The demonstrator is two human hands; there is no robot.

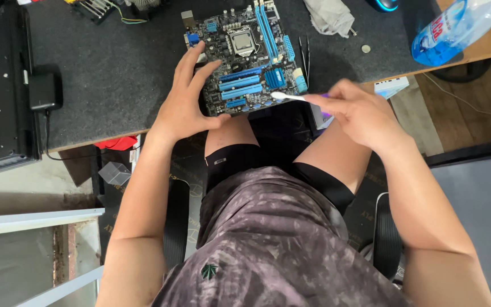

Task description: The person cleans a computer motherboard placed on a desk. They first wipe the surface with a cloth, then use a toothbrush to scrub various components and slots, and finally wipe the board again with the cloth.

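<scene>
Left hand [186, 102] rests on the motherboard [244, 54], fingers spread over its left edge. Right hand [359, 113] has fingers pinched on a white brush [287, 96], whose tip touches the board's lower right corner.

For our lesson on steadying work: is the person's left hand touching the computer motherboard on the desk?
Touching. The head view shows the left hand spread over the motherboard's left edge, its fingers lying on the board with no gap visible.

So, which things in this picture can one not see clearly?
All in the head view:
- Tool in the right hand: only its white tip shows; the fingers hide the rest.
- Motherboard: its left edge lies under the left hand.
- Water bottle: cut off by the top edge.
- Small round thing: too small to tell.
</scene>
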